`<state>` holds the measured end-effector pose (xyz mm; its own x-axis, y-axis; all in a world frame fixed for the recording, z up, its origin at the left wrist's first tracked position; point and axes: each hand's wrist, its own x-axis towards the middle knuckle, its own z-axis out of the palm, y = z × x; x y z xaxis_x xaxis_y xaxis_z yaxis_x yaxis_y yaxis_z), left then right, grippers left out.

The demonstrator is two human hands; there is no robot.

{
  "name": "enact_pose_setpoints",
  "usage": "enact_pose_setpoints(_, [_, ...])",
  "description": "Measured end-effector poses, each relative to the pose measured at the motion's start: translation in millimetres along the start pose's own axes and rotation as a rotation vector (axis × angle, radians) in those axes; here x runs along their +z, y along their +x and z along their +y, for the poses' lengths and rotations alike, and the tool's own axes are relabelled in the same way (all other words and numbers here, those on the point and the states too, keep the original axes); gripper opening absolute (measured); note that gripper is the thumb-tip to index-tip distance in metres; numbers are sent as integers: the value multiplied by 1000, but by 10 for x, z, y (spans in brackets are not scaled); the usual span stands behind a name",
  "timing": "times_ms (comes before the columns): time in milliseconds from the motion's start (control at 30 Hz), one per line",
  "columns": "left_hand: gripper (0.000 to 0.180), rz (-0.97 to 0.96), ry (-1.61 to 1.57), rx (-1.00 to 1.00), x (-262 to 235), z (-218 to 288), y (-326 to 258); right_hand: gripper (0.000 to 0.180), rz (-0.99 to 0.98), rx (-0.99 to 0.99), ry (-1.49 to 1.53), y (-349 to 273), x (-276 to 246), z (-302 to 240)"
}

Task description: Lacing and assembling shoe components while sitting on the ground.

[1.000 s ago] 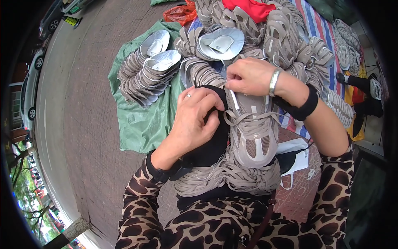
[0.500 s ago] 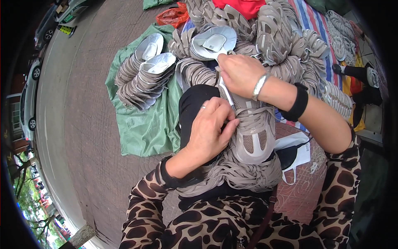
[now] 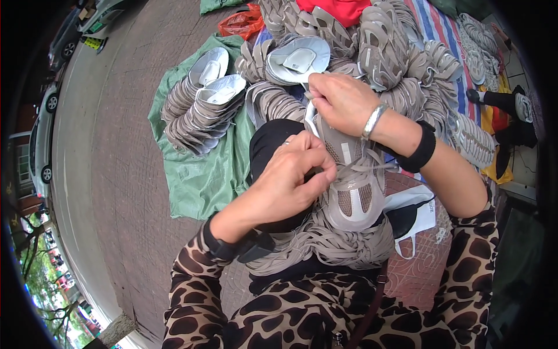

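Holding grey shoe (image 3: 349,186) between hands: right hand (image 3: 343,102) grip clamps heel end, left hand (image 3: 290,183) pinches lace beside it.

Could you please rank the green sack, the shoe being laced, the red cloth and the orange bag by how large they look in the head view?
1. Green sack, largest by far.
2. Shoe, though it sits nearest the camera, which flatters it.
3. Red cloth, cut off by the frame edge.
4. Orange bag, close to the red cloth; that order is unsure.
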<state>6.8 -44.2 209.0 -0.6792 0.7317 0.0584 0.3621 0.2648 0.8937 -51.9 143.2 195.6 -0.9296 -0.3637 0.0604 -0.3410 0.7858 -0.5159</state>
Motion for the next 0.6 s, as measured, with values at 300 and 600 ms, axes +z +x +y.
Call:
enact_pose_setpoints(300, [10,-142,213,-26,-324,-250,-88,13,438,-7,-229,260,-275,672])
enact_pose_setpoints(600, [17,279,372,127,-50,-185,187,19,564,234,-208,510,-495,1720])
